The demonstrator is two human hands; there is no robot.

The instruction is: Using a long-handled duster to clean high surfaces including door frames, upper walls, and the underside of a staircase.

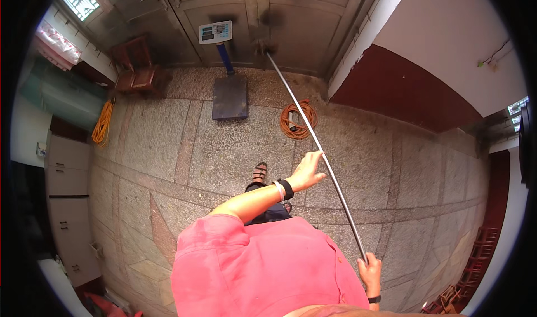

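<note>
A long metal pole [321, 145] runs at a slant from beside my body up to the metal double door [304, 27]. Its far end carries a dark, blurred head [265, 47] near the door panel; whether that is a brush or a duster I cannot tell. My right hand [371, 271] is closed around the pole's near end, at my right side. Farther up, my left hand [308, 172] reaches across with its fingertips at the pole and its thumb spread apart, not wrapped around the shaft.
A platform scale [230, 98] with a display head [215, 32] stands before the door. Right of it lies a coiled orange hose or cable [289, 133]. A wooden chair [136, 75], a yellow-orange coil [102, 124] and cabinets [69, 224] line the left. A red-and-white wall [402, 86] juts out right.
</note>
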